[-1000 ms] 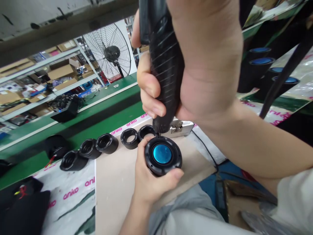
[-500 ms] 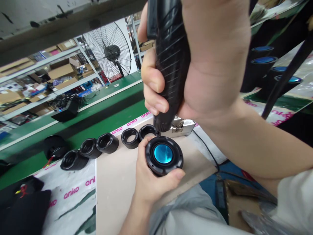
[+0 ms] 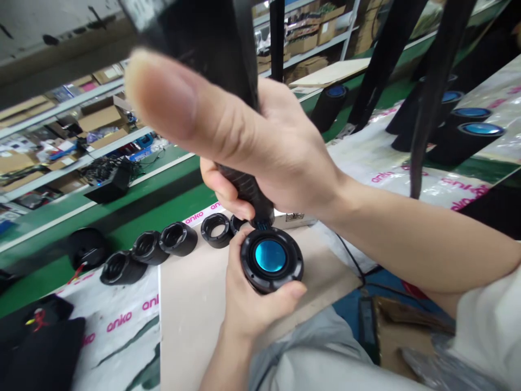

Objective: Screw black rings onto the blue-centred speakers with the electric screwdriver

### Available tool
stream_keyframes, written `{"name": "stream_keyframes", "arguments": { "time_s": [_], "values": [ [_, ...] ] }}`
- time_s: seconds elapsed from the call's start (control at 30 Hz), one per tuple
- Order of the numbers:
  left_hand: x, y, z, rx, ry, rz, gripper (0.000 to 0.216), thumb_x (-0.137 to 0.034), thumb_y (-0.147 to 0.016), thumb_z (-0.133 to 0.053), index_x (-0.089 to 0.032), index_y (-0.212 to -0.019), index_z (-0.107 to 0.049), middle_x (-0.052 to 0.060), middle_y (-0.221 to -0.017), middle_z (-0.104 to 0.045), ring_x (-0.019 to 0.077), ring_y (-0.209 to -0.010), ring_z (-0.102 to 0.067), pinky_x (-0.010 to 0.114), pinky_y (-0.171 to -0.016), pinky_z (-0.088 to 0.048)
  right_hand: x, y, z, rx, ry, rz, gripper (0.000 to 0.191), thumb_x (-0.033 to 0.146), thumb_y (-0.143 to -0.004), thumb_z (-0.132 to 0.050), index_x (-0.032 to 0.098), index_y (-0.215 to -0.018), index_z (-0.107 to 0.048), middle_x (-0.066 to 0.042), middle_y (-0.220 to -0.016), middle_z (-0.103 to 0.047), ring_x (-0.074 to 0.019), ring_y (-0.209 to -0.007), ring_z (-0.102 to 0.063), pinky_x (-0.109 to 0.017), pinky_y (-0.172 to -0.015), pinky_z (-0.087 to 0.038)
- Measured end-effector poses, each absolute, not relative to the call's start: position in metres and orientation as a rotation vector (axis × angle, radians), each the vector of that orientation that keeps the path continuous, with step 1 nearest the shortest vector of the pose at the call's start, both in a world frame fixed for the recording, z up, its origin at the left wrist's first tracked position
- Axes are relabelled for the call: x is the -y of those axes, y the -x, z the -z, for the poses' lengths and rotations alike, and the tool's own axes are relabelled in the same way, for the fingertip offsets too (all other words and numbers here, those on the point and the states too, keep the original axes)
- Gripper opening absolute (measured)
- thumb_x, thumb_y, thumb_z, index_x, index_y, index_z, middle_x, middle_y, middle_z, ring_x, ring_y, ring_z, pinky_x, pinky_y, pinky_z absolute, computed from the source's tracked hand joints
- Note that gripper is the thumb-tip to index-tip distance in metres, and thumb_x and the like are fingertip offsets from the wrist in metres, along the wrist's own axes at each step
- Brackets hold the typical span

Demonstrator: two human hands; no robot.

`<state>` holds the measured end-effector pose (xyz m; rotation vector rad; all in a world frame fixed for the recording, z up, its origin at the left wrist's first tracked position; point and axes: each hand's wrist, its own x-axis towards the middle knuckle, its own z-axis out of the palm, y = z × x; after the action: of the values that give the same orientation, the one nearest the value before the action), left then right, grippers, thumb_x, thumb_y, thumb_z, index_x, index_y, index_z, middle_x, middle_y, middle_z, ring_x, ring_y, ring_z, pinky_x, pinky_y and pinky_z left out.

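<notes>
My left hand (image 3: 252, 304) grips a round black speaker part (image 3: 272, 278) with a shiny blue disc in its middle, facing up over the beige board (image 3: 191, 320). My right hand (image 3: 260, 141) is wrapped round a black electric screwdriver (image 3: 244, 187), its thumb stretched along the upper body. The screwdriver points down, its lower end at the far rim of the speaker part. Whether the tip touches a screw cannot be made out. Just beyond my left fingers stands a black ring housing (image 3: 215, 231).
More black ring housings (image 3: 178, 239) stand in a row to the left. A black cable (image 3: 350, 252) runs off the board's right side. Black cylinders with blue tops (image 3: 474, 146) stand at the right, behind a dark hanging strap (image 3: 421, 125). Boxes fill the shelves (image 3: 97, 157) behind.
My right hand and the screwdriver's upper end have swung left and nearer the camera, and the thumb now shows in front. The speaker part and my left hand have barely moved.
</notes>
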<state>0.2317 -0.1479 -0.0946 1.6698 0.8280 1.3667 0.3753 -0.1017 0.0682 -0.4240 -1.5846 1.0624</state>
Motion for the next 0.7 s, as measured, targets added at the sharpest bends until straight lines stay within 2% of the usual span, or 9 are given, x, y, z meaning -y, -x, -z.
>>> {"name": "stream_keyframes", "arguments": {
  "time_s": [0.03, 0.1, 0.17, 0.2, 0.3, 0.4, 0.57, 0.7],
  "values": [
    [0.148, -0.232, 0.095, -0.828, -1.680, -1.367, 0.086, -0.054, -0.067, -0.101, -0.023, -0.136, -0.060, 0.010, -0.122, -0.083, 0.0315, -0.107, -0.084, 0.042, -0.093, -0.070, 0.102, -0.376, -0.070, 1.587, 0.442, -1.077, 0.082, 0.083, -0.094, -0.059, 0.017, -0.141, -0.061, 0.005, -0.054, -0.050, -0.0160, -0.039, -0.046, -0.028, -0.036, -0.039],
    [0.150, -0.231, 0.094, -0.851, -1.687, -1.376, 0.084, -0.054, -0.068, -0.099, -0.022, -0.136, -0.060, 0.012, -0.125, -0.082, 0.0331, -0.109, -0.084, 0.044, -0.095, -0.069, 0.103, -0.379, -0.074, 1.597, 0.494, -1.132, 0.074, 0.083, -0.094, -0.058, 0.014, -0.121, -0.065, 0.003, -0.055, -0.054, -0.0159, -0.038, -0.047, -0.029, -0.037, -0.041],
    [0.152, -0.231, 0.092, -0.874, -1.661, -1.371, 0.081, -0.053, -0.070, -0.098, -0.021, -0.135, -0.060, 0.013, -0.128, -0.081, 0.0344, -0.112, -0.083, 0.045, -0.097, -0.069, 0.104, -0.386, -0.078, 1.593, 0.497, -1.149, 0.064, 0.080, -0.094, -0.061, 0.017, -0.099, -0.058, 0.004, -0.054, -0.053, -0.0128, -0.038, -0.046, -0.027, -0.037, -0.042],
    [0.153, -0.231, 0.090, -0.876, -1.641, -1.355, 0.081, -0.052, -0.071, -0.097, -0.021, -0.136, -0.060, 0.013, -0.127, -0.081, 0.0344, -0.112, -0.083, 0.045, -0.097, -0.069, 0.105, -0.392, -0.078, 1.561, 0.486, -1.105, 0.059, 0.076, -0.095, -0.064, 0.018, -0.095, -0.053, 0.005, -0.055, -0.052, -0.0107, -0.039, -0.045, -0.025, -0.037, -0.043],
    [0.156, -0.232, 0.085, -0.866, -1.585, -1.294, 0.084, -0.050, -0.070, -0.098, -0.022, -0.140, -0.059, 0.012, -0.123, -0.083, 0.0340, -0.108, -0.084, 0.044, -0.095, -0.069, 0.103, -0.414, -0.067, 1.377, 0.481, -0.861, 0.039, 0.052, -0.101, -0.069, 0.021, -0.096, -0.045, 0.010, -0.058, -0.048, -0.0086, -0.043, -0.043, -0.024, -0.041, -0.045],
    [0.157, -0.232, 0.084, -0.878, -1.549, -1.288, 0.084, -0.049, -0.067, -0.100, -0.022, -0.136, -0.061, 0.012, -0.123, -0.083, 0.0339, -0.108, -0.084, 0.042, -0.093, -0.068, 0.092, -0.432, -0.040, 1.259, 0.613, -0.692, 0.026, 0.038, -0.101, -0.068, 0.022, -0.093, -0.049, 0.008, -0.059, -0.050, -0.0115, -0.043, -0.048, -0.028, -0.038, -0.040],
    [0.156, -0.230, 0.090, -0.849, -1.540, -1.310, 0.076, -0.043, -0.070, -0.099, -0.023, -0.135, -0.064, 0.009, -0.124, -0.082, 0.0307, -0.109, -0.084, 0.038, -0.093, -0.068, 0.074, -0.434, 0.000, 1.164, 0.777, -0.680, 0.052, 0.059, -0.084, -0.084, 0.022, -0.089, -0.048, 0.009, -0.055, -0.051, -0.0088, -0.041, -0.046, -0.025, -0.038, -0.035],
    [0.155, -0.229, 0.091, -0.822, -1.542, -1.314, 0.076, -0.043, -0.071, -0.100, -0.024, -0.136, -0.065, 0.007, -0.125, -0.082, 0.0288, -0.111, -0.083, 0.036, -0.095, -0.067, 0.072, -0.430, 0.008, 1.177, 0.811, -0.783, 0.065, 0.070, -0.075, -0.087, 0.023, -0.086, -0.045, 0.008, -0.054, -0.051, -0.0091, -0.041, -0.045, -0.024, -0.038, -0.035]
  ]
}}
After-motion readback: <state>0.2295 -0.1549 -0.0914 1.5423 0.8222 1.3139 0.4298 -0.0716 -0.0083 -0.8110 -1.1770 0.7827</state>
